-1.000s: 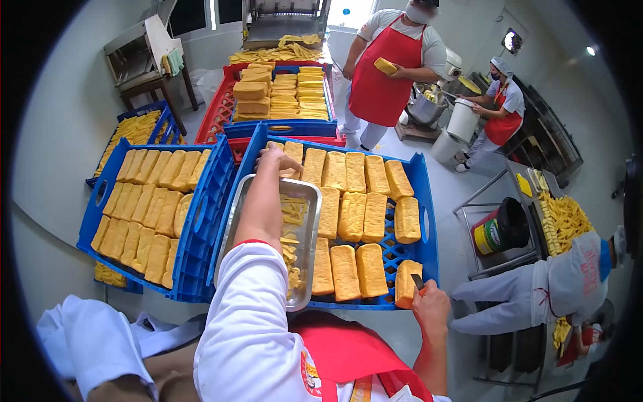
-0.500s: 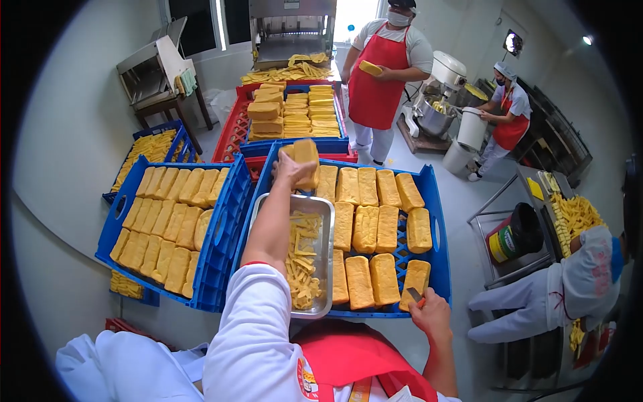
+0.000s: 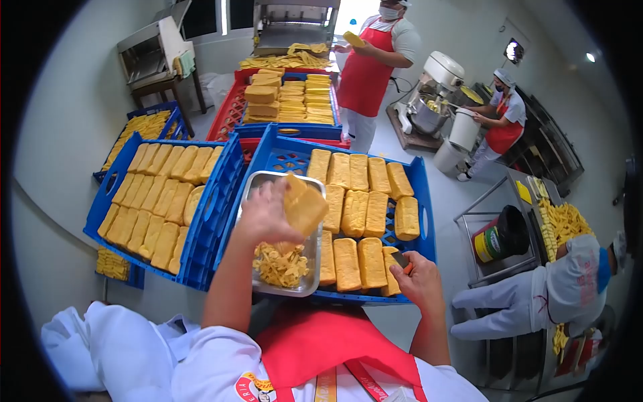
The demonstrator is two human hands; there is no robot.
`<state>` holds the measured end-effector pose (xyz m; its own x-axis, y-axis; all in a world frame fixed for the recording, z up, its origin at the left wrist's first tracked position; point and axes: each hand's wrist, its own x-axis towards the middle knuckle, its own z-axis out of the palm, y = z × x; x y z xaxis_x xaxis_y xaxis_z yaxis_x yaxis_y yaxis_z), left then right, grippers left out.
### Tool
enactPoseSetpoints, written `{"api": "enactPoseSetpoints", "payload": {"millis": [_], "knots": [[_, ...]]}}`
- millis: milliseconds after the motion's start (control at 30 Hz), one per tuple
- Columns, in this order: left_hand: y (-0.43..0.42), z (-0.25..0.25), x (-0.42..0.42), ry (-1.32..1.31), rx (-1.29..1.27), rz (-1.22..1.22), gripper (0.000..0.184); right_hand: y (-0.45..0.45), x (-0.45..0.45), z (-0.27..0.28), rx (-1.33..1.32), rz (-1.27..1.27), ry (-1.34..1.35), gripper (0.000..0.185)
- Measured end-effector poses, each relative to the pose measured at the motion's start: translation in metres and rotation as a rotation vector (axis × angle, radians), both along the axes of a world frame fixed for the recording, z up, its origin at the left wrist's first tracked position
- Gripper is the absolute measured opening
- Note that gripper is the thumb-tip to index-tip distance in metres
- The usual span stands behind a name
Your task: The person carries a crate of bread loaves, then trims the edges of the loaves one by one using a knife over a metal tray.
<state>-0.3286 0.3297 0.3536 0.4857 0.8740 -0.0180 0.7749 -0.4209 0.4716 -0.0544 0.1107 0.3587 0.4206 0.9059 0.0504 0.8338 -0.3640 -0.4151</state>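
Over the metal pan, my left hand holds a golden bread loaf, tilted. Another piece shows just behind that loaf; whether it is separate I cannot tell. Thin crust trimmings are heaped in the pan's near end. My right hand is closed around the orange handle of a knife. Its blade is by a loaf at the near right of the blue crate. Rows of loaves lie in this crate, right of the pan.
At left stands another blue crate full of loaves. Behind, a red crate and a blue one hold stacked bread. A co-worker in a red apron stands at the back, another beside the mixer. A third person bends at the right-hand table.
My left hand has brought the bread from the crate's far left corner down over the pan. The view has shifted slightly. My right hand still holds the knife near the front loaf.
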Motion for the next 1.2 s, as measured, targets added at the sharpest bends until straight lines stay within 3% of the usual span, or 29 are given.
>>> {"api": "enactPoseSetpoints", "payload": {"millis": [67,167,300,333,367,467,600,667,700,767,800,1000,1200], "knots": [[-0.018,-0.024,-0.007,0.2,-0.098,0.024,0.116,0.009,-0.01,0.002,0.016,0.049,0.028,0.038],[-0.027,-0.045,-0.014,0.099,-0.093,0.062,0.122,0.021,-0.023,-0.003,-0.021,0.149,0.079,0.042],[-0.013,-0.057,-0.014,0.202,-0.087,0.014,0.137,0.035,-0.039,-0.003,-0.036,0.257,0.092,0.045],[-0.011,-0.058,-0.015,0.209,-0.117,0.028,0.124,0.037,-0.043,0.0,-0.053,0.255,0.125,0.046],[-0.005,-0.061,-0.016,0.217,-0.116,0.028,0.124,0.038,-0.046,0.001,-0.07,0.25,0.157,0.047],[0.002,-0.059,-0.014,0.098,-0.183,0.191,0.078,0.037,-0.047,-0.007,-0.017,0.237,0.197,0.047],[0.005,-0.072,-0.018,0.111,-0.108,0.212,0.082,0.038,-0.044,-0.025,0.113,0.215,0.296,0.038],[0.005,-0.077,-0.021,-0.343,0.122,0.261,0.076,0.04,-0.041,-0.025,0.105,0.212,0.296,0.035],[0.004,-0.072,-0.022,-0.33,0.124,0.257,0.076,0.045,-0.041,-0.024,0.096,0.215,0.289,0.035],[0.001,-0.064,-0.022,-0.912,0.14,0.101,0.066,0.055,-0.046,-0.024,0.246,0.223,0.296,0.038],[-0.004,-0.058,-0.02,-1.031,0.133,0.027,0.06,0.058,-0.052,-0.013,0.268,0.251,0.313,0.039],[-0.035,-0.039,-0.014,-1.016,0.158,-0.114,0.054,0.084,-0.093,0.017,0.375,0.4,0.218,0.044],[-0.047,-0.04,-0.019,-1.0,0.147,-0.126,0.05,0.107,-0.103,0.011,0.425,0.539,0.124,0.051]]}}
